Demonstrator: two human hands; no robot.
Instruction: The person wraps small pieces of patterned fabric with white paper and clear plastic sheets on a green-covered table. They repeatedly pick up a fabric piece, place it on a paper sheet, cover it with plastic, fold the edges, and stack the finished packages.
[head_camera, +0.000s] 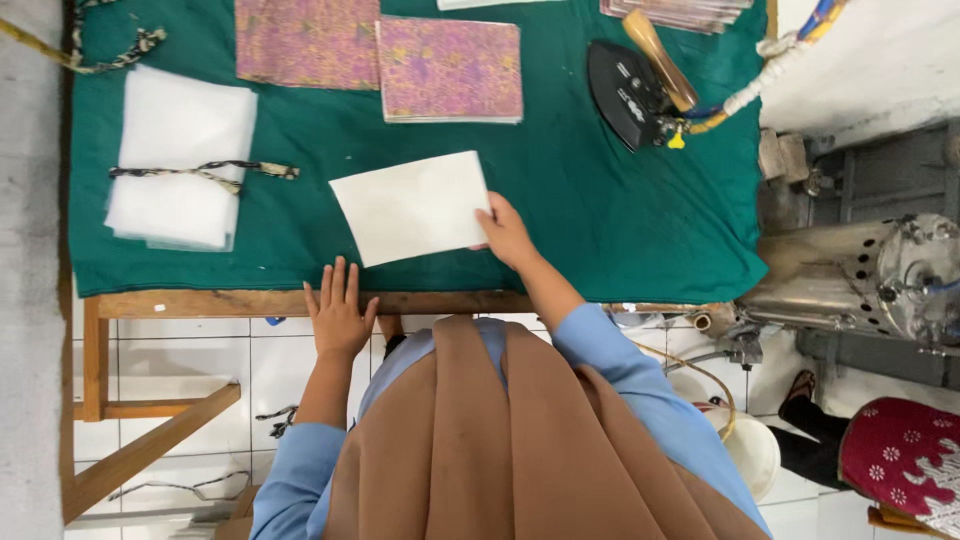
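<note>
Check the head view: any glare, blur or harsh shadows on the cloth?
Head view: even, soft light on the green cloth, no glare; white sheet and right hand sharp; iron slightly soft; steel tank shows mild reflections.

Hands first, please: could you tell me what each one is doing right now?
Left hand: open, flat on the table edge.
Right hand: grip on the white sheet.

The right hand (507, 232) pinches the edge of a white sheet (413, 207) lying on the green cloth (600, 210). The left hand (338, 312) rests flat at the table's front edge (200, 302). A black iron (630, 92) sits at two o'clock from the sheet, a tied white stack (180, 155) at nine o'clock.
</note>
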